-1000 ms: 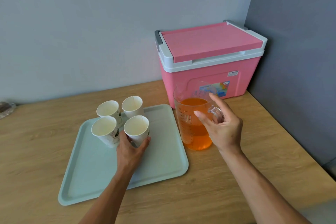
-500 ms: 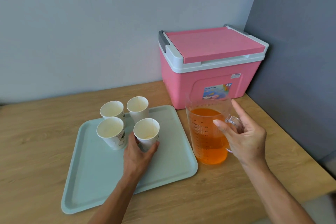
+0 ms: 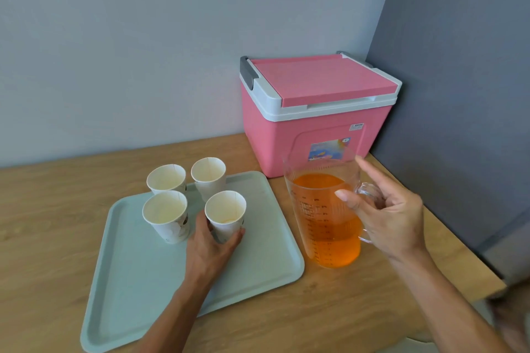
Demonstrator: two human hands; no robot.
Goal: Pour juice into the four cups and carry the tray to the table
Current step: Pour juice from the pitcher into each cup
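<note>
Left hand (image 3: pixel 210 249) is wrapped round the front-right cup (image 3: pixel 225 215) on the tray (image 3: pixel 137 281), lower middle of frame. Right hand (image 3: pixel 393 218) has fingers curled on the handle of the jug (image 3: pixel 327 226), standing on the counter (image 3: pixel 43 223) right of the tray.

The left hand (image 3: pixel 209 249) covers the lower wall of the near-right cup (image 3: pixel 225 210). The right hand (image 3: pixel 393 221) hides part of the jug (image 3: pixel 324 223) handle; its 3 outer fingers seem tucked behind. Jug scale print and cooler (image 3: pixel 272 137) label are too small to read. A blurred shape (image 3: pixel 509 321) sits at the lower right.
</note>
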